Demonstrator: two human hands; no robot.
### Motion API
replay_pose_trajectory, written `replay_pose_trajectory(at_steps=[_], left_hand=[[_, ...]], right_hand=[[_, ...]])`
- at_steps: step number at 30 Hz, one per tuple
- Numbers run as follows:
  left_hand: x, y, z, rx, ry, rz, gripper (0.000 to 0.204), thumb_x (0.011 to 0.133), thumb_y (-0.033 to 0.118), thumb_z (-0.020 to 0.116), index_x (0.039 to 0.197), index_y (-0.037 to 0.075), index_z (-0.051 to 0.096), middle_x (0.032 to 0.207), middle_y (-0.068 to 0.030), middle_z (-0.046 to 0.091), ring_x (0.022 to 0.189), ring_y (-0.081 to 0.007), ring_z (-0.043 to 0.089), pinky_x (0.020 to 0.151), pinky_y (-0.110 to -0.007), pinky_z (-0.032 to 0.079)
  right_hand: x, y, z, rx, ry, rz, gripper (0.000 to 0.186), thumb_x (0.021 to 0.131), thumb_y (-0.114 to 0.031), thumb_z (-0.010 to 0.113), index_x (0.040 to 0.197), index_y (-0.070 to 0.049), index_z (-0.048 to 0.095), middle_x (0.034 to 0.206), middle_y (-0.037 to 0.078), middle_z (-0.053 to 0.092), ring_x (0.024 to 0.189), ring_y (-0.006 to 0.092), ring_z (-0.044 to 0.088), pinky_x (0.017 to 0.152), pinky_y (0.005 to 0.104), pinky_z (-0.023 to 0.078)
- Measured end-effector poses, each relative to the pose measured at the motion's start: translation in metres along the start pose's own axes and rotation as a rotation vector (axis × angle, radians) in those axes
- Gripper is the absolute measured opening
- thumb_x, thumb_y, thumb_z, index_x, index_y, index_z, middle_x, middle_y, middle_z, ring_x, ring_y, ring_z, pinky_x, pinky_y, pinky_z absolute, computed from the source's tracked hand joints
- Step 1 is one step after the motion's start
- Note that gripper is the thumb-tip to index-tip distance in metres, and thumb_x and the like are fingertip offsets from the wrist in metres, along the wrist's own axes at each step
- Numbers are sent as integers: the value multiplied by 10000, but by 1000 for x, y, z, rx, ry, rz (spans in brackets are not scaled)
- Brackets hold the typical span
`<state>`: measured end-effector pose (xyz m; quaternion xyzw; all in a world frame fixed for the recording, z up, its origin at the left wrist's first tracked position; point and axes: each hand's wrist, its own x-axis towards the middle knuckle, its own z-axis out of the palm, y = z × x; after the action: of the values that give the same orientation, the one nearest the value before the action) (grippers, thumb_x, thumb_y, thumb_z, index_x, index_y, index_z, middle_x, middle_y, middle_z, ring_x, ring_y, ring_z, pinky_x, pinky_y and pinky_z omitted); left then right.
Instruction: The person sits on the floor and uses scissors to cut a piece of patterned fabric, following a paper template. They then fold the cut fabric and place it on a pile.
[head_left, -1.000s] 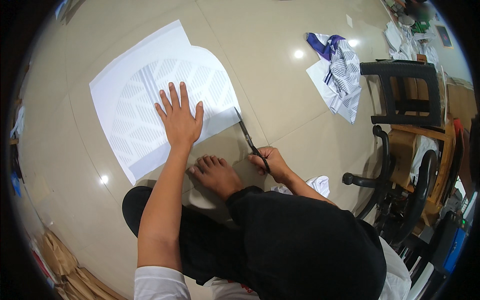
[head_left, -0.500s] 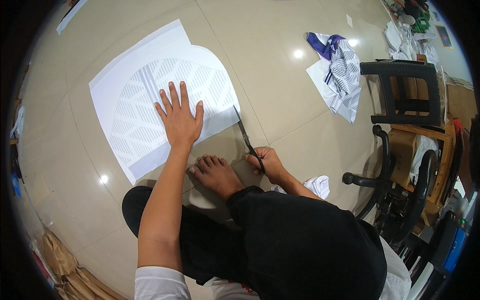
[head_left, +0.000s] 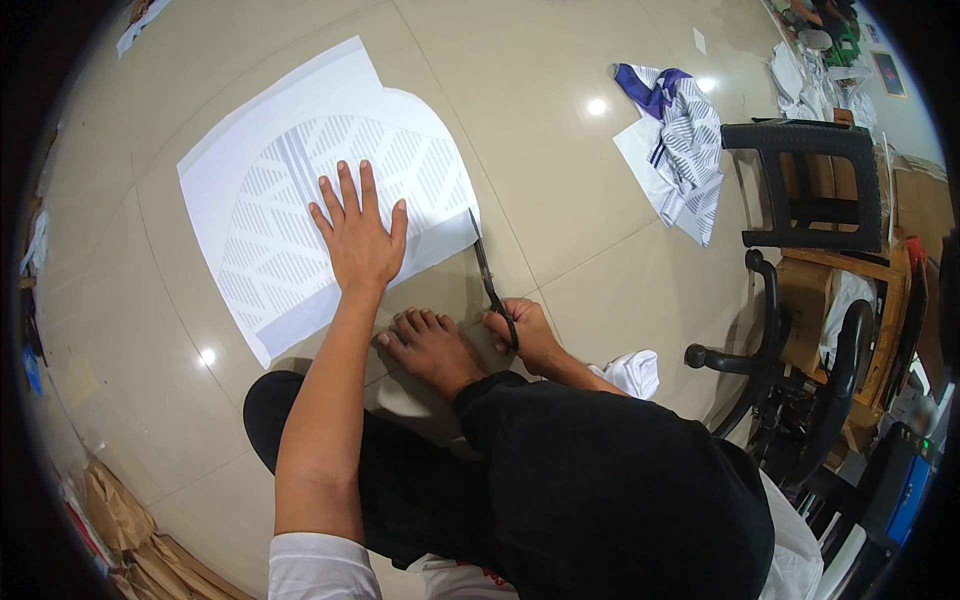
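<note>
A white sheet [head_left: 250,150] printed with grey slanted stripes and a grey band along its near edge lies flat on the tiled floor. Whether it is paper or fabric I cannot tell. My left hand [head_left: 360,240] presses on it, palm down with fingers spread. To the right, my right hand [head_left: 522,330] grips the handles of black scissors [head_left: 486,268]. The blades point away from me and their tip meets the sheet's right edge, at the end of the grey band.
A crumpled striped cloth with purple trim [head_left: 685,150] lies at the far right, beside a black stool [head_left: 800,185]. A black chair base [head_left: 750,360] and boxes stand along the right. My bare foot [head_left: 435,350] is just below the sheet. Brown paper [head_left: 115,505] lies lower left.
My right hand and the scissors have shifted slightly to the left, so the scissors stand a little more upright. My left hand stays on the sheet.
</note>
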<state>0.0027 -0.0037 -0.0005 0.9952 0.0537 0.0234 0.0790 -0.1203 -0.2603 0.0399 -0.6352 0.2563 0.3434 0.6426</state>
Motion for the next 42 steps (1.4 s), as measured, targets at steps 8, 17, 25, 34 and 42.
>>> replay_pose_trajectory(at_steps=[8, 17, 25, 34, 42], left_hand=[[0, -1, 1, -3, 8, 0, 768, 1089, 565, 408, 1715, 147, 256, 1784, -168, 184, 1642, -446, 98, 1311, -641, 70], [0, 0, 1, 10, -34, -13, 776, 1089, 574, 398, 1723, 159, 227, 1791, -155, 163, 1648, -431, 77, 1320, -626, 46], [0, 0, 0, 1, -35, -10, 778, 1090, 574, 393, 1723, 153, 227, 1791, -158, 161, 1648, -433, 73, 1320, -626, 43], [0, -1, 2, -21, -15, -6, 773, 1089, 552, 430, 1717, 141, 246, 1785, -179, 176, 1642, -450, 90, 1306, -649, 60], [-1, -1, 1, -36, -10, -2, 774, 1088, 556, 430, 1717, 144, 246, 1785, -173, 178, 1642, -449, 93, 1306, -649, 64]], right_hand=[[-3, -3, 5, 9, 3, 12, 278, 977, -209, 767, 778, -57, 645, 621, -6, 598, 498, 70, 526, 465, 245, 404], [3, -8, 8, 18, 22, -15, 309, 970, -267, 769, 768, -65, 652, 603, 7, 608, 486, 86, 533, 461, 263, 404], [15, -10, 14, 63, 34, 1, 307, 970, -264, 775, 774, -64, 649, 610, 1, 601, 489, 80, 526, 464, 257, 388], [15, -10, 17, 91, 20, -9, 306, 974, -248, 776, 772, -61, 641, 617, 2, 604, 484, 78, 521, 458, 252, 397], [14, -12, 16, 54, 38, 2, 309, 965, -247, 783, 765, -63, 635, 612, 3, 605, 483, 78, 528, 451, 254, 398]])
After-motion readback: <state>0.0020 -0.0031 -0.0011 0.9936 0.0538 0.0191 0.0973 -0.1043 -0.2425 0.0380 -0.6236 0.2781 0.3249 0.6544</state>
